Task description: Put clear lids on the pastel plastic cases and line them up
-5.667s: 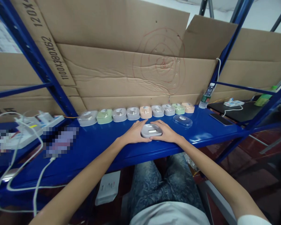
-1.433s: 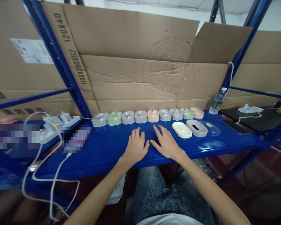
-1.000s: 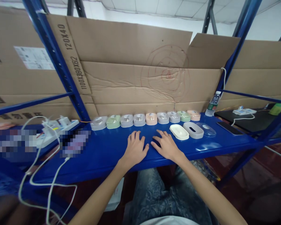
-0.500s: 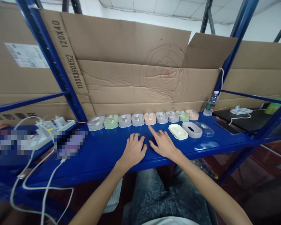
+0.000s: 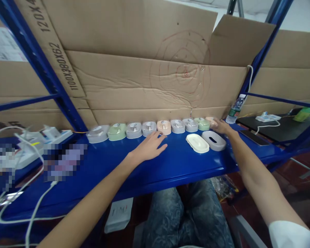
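Small oval plastic boxes with clear tops stand in a row along the back of the blue shelf. At the row's right end, a peach box [image 5: 209,121] is partly covered by my right hand [image 5: 220,126], whose fingers close around its right side. My left hand [image 5: 150,146] is open, palm down, fingertips near the front of another peach box [image 5: 164,127] mid-row. A grey box [image 5: 148,128] stands just left of that one. In front of the row lie a cream oval tray [image 5: 197,143] and a grey oval shell with a slot [image 5: 214,141]. My right arm hides most of the clear lid.
Cardboard [image 5: 134,82] walls the back. To the right stand a water bottle [image 5: 235,109] and a dark phone [image 5: 254,137]. At left are a power strip [image 5: 58,141], white cables [image 5: 34,210] and a blurred-out phone [image 5: 65,162]. Blue posts [image 5: 41,65] frame the shelf.
My right hand has moved right and away from me, from the middle of the shelf to the end peach box. My left hand has shifted slightly forward toward the row. The view has tilted down.
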Tool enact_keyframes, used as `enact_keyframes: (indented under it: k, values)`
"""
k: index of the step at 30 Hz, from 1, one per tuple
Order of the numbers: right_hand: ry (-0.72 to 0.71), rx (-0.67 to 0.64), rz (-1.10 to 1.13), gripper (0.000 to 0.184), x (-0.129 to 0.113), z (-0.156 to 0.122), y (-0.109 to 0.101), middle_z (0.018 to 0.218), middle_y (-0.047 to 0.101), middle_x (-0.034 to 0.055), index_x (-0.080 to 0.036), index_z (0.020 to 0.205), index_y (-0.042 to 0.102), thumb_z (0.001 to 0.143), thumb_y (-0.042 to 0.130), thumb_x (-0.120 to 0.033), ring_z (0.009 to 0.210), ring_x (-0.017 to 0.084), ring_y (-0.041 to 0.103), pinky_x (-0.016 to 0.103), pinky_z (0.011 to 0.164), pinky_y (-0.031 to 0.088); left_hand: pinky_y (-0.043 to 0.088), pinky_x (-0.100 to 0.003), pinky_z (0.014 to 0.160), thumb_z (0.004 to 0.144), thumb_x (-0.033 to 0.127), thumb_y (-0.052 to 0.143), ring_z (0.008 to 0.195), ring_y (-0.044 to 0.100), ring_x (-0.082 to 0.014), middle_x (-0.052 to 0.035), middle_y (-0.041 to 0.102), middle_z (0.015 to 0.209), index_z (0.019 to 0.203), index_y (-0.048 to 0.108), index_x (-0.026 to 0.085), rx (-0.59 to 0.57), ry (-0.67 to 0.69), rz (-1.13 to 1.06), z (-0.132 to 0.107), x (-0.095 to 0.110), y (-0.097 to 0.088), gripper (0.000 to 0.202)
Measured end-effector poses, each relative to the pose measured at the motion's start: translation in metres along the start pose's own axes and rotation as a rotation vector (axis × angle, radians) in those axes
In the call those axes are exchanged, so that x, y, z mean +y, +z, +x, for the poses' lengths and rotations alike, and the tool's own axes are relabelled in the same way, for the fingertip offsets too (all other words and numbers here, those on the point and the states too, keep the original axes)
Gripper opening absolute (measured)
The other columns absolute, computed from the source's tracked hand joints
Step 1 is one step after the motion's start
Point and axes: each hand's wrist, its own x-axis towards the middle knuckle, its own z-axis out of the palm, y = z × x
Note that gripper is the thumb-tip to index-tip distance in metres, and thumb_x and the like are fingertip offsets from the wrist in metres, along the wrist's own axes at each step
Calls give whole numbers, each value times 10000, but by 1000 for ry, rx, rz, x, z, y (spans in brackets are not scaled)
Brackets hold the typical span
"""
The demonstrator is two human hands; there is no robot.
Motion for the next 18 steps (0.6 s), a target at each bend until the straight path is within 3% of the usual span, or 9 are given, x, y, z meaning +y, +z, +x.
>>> enact_keyframes:
  k: [3,6,8,11,15,18]
  values:
    - [82,11,71,750,10,1,11,1335,620,246,-124,1458,500,907,673,-603,1221,357,630,440,1011,508,446,-488,1170,1074,380,479,1343,543,-312,-146,589,1389,1360,652,184,11,43,-43,0,-11,10,388]
    - [216,50,145,925,15,1,12,1351,549,338,-48,1388,482,797,763,-701,1192,406,625,473,986,505,446,-477,1176,1059,351,516,1346,537,-302,-131,588,1377,1310,685,195,41,20,-95,-5,-19,19,341]
    - [241,112,198,945,17,2,10,1330,537,366,-33,1337,491,755,788,-716,1201,432,606,493,984,494,442,-493,1178,1046,345,536,1343,538,-309,-133,587,1371,1297,689,189,78,-20,-130,-7,-22,22,333]
    - [216,271,289,860,13,1,-1,1280,558,347,-38,1289,495,818,701,-727,1231,425,571,501,1005,470,435,-504,1182,1024,343,568,1323,559,-307,-122,606,1347,1282,686,198,152,-68,-207,-7,-23,18,318]
    - [35,510,390,769,-22,-18,-26,1296,577,281,-86,1298,498,891,605,-729,1253,384,551,505,1055,455,450,-503,1164,995,391,630,1310,590,-303,-105,630,1365,1354,642,231,203,-103,-324,-7,-17,7,394]
    - [-321,437,528,738,-77,-58,-44,1273,620,196,-138,1345,503,891,649,-702,1154,341,628,491,1008,515,503,-483,1108,965,472,681,1337,588,-309,-112,585,1478,1519,503,274,198,-141,-444,-8,-11,4,614]
